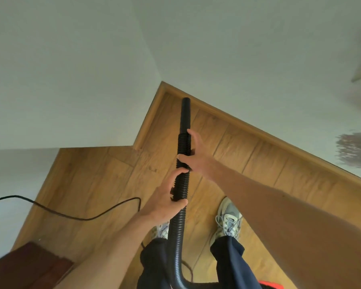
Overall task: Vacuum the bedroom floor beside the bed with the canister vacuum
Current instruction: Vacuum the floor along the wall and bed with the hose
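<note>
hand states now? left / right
Left hand: closed around the black ribbed plastic vacuum hose.
Right hand: gripping the same hose higher up, near its smooth nozzle end.

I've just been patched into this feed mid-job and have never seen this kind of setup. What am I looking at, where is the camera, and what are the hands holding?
There is no machine here: a person wears one wide-angle camera on the head, looking down past their own arms. Both bare hands hold a black ribbed vacuum hose. The left hand has its grip lower down; the right hand grips higher, near the smooth nozzle end, which points toward a corner of the walls. Below is a wooden floor, with a black power cord lying across it at left. The person's light sneakers stand on the floor. The canister itself cannot be clearly identified.
</note>
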Available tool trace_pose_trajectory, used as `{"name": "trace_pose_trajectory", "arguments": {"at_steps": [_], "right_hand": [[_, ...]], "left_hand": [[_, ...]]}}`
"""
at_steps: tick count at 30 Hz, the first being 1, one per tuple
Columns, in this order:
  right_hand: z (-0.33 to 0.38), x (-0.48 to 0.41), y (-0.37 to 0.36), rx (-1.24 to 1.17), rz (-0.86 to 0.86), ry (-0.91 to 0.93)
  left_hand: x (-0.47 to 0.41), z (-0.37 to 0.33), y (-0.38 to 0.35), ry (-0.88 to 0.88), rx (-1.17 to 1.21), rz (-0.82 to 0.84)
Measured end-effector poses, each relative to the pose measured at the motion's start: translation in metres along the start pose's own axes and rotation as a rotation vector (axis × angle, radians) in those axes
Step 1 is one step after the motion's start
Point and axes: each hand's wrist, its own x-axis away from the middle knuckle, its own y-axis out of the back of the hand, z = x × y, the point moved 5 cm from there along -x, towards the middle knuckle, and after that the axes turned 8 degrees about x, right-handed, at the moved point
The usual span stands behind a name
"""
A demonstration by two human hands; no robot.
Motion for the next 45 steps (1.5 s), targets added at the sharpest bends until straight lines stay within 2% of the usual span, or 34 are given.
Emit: {"name": "trace_pose_trajectory", "arguments": {"at_steps": [5,8,21,30,35,45], "right_hand": [[-0.012,0.045,0.011,-0.095,-0.073,0.000],[-0.022,0.063,0.011,-0.152,-0.175,-0.029],[-0.056,0.157,-0.027,-0.484,-0.484,-0.070],[-0.035,0.217,-0.030,-0.459,-0.607,-0.109],[-0.014,0.246,-0.044,-0.404,-0.610,-0.129],[-0.007,0.288,-0.046,-0.480,-0.707,-0.094]], "left_hand": [[0.023,-0.008,-0.013,0.019,-0.071,0.120],[0.029,-0.009,-0.015,0.007,-0.146,0.179],[0.084,0.006,-0.028,-0.054,-0.427,0.381],[0.129,0.000,-0.042,-0.157,-0.590,0.349],[0.155,0.002,-0.039,-0.172,-0.623,0.313],[0.175,0.005,-0.055,-0.238,-0.726,0.301]]}}
